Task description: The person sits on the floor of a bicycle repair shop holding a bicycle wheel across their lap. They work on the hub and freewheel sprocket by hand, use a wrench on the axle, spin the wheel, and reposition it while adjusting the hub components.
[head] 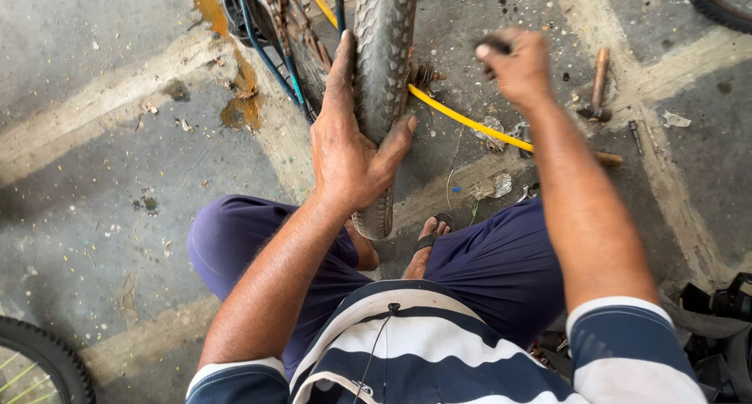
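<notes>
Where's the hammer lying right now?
In the head view, the hammer lies on the concrete floor at upper right, just right of the right hand and above the yellow rod.

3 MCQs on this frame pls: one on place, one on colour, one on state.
1. Where does the hammer lie?
A. On the concrete, beyond the right hand
B. On the person's lap
C. On top of the tyre

2. What colour is the thin tube crossing behind the tyre?
A. Red
B. Yellow
C. White

3. How is the left hand?
A. Open in the air
B. Flat on the floor
C. Gripping the tyre

Key: 1 A, it rests on the floor past the right hand. 2 B, plainly yellow. 3 C, fingers and thumb wrap the tread.
</notes>
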`<state>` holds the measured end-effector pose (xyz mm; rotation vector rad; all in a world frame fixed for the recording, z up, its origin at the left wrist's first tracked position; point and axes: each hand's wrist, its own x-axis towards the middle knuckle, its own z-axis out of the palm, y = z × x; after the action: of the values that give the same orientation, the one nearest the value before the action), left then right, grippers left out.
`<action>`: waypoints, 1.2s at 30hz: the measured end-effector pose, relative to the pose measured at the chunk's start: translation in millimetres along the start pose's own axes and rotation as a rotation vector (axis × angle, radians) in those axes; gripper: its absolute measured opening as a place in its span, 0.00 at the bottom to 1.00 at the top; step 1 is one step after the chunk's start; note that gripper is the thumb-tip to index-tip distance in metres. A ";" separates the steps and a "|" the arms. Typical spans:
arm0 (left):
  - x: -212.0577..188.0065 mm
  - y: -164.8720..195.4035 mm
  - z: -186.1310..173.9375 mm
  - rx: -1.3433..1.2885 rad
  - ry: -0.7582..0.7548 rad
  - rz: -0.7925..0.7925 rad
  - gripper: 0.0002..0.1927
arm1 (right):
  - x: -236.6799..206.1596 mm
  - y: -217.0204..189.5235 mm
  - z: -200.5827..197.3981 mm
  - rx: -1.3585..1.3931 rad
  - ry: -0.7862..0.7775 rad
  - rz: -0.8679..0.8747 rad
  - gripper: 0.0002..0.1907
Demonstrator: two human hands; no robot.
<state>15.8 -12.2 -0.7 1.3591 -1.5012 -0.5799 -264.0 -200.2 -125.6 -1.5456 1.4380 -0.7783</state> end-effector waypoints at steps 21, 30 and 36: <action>8.8 -4.6 6.4 -0.547 0.260 -0.053 0.34 | -80.5 -266.7 72.8 -0.242 -0.039 -1.105 0.08; 35.3 -54.2 -29.0 -0.431 0.297 -0.086 0.14 | -80.6 -246.9 74.9 -0.469 -0.148 -1.154 0.29; 15.0 -96.4 -85.3 0.032 -0.440 0.067 0.07 | -82.2 -231.8 62.2 -0.445 -0.231 -1.081 0.31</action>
<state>137.0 -28.8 -43.8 1.2506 -1.9051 -0.8549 -117.2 -117.0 63.8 -2.7039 0.5237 -0.8408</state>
